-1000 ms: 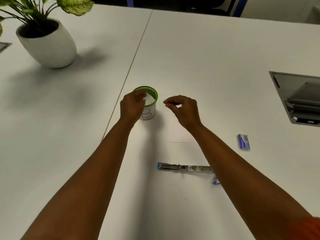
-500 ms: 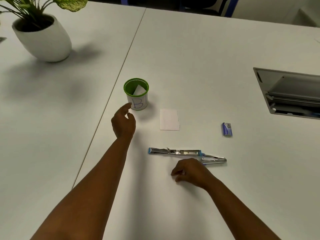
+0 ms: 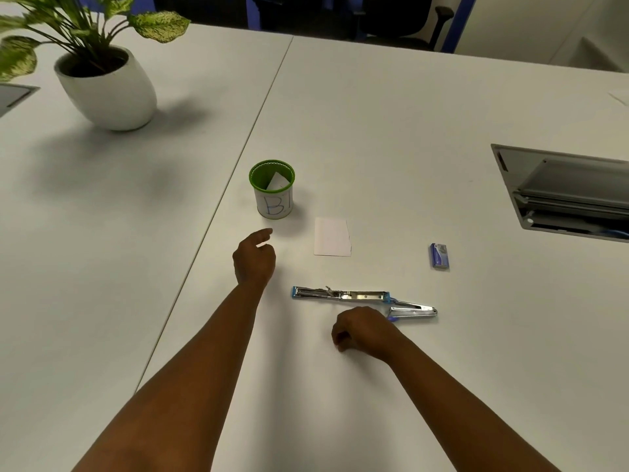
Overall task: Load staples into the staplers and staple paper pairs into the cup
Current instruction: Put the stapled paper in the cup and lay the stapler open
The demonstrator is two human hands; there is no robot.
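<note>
A second back, our left hand point(image 3: 254, 260) is at the rim of the green-rimmed cup point(image 3: 272, 189); now it sits off the cup, just short of it, fingers loosely spread, holding nothing. A folded white slip point(image 3: 278, 181) now shows inside the cup. Our right hand point(image 3: 362, 330), earlier up beside the cup over the sheet of paper point(image 3: 332, 237), is now low, curled beside the hinge of the opened stapler point(image 3: 360, 299); contact unclear. The paper lies fully uncovered. Since half a second ago, the hands barely shift.
</note>
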